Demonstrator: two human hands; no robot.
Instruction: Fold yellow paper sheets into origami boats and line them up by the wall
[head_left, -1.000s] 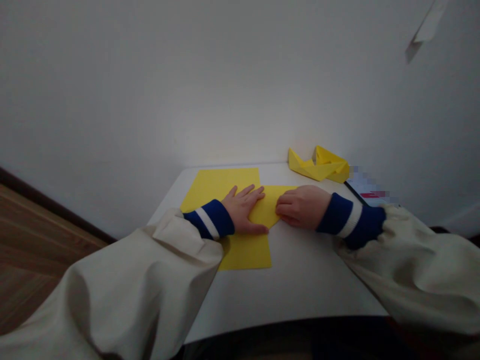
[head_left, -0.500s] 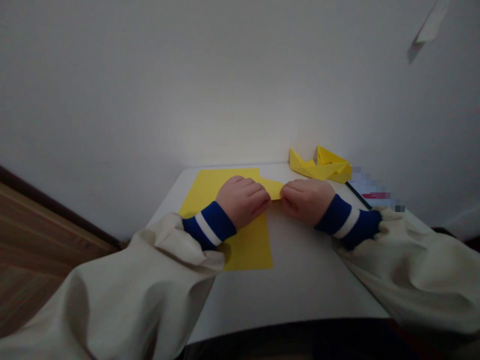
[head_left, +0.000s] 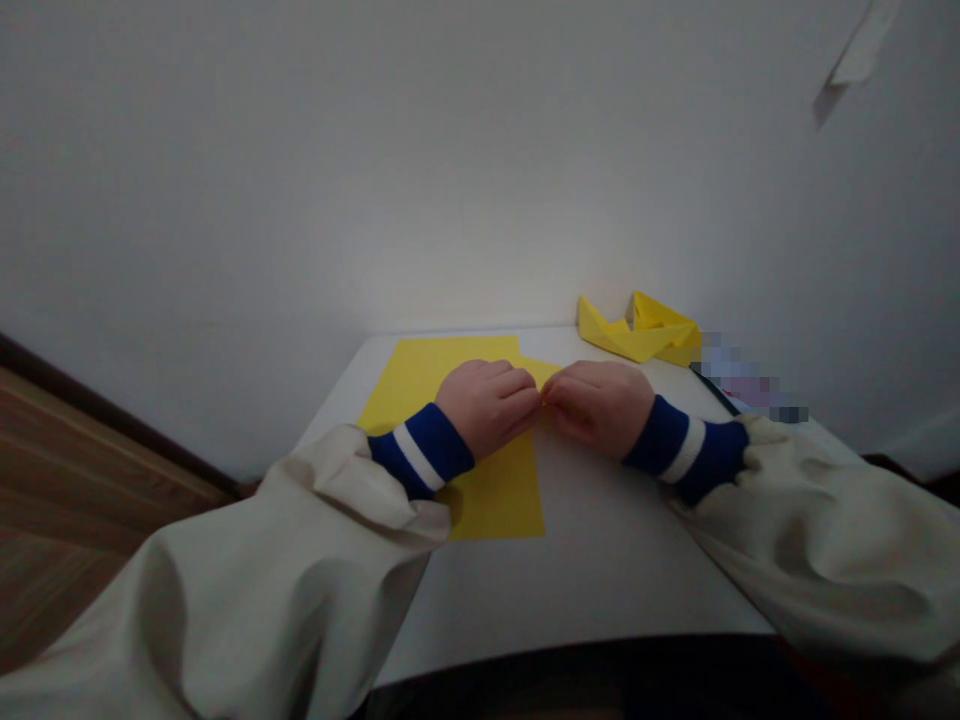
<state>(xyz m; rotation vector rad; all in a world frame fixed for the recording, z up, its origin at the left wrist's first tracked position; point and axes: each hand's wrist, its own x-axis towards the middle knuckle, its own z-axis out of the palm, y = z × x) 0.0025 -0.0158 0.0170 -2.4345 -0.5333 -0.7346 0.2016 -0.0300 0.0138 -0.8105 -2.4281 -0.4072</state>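
Note:
My left hand (head_left: 487, 405) and my right hand (head_left: 596, 402) are both closed, knuckles almost touching, above the small white table (head_left: 600, 560). Between them they pinch a folded yellow paper piece (head_left: 541, 371), of which only a small corner shows behind the fingers. A flat yellow paper sheet (head_left: 499, 495) lies on the table under my left hand and wrist. Both arms wear cream sleeves with blue and white cuffs.
Two folded yellow paper boats (head_left: 641, 330) stand at the table's far right corner against the white wall. A dark-edged book or pad (head_left: 739, 390) lies at the right edge. Wooden floor (head_left: 67, 480) shows to the left.
My hands went from lying flat on the folded piece to lifting it off the table in a pinch. They have since drawn closer together, hiding most of it.

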